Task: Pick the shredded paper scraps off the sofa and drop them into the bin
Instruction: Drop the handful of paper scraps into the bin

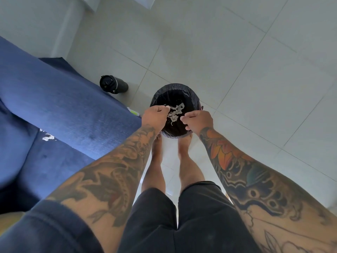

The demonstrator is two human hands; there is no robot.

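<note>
Black-lined bin (175,92): on tiled floor (237,61), just beyond bare feet. Left hand (155,115): over near rim, fingers curled, pinching white paper strips (175,111) that dangle above the opening. Right hand (198,120): beside it, fingers curled; contents not discernible. Further scraps (47,136): on blue sofa (54,106) seat. Black flask (113,84): on floor beside the sofa.

Pale tiled floor (237,73) across the upper and right frame, black-lined bin (160,95) stood at centre, dark bottle (114,84) laid left of it, blue sofa (54,99) at left, paper scraps (47,136) scattered on its seat
</note>
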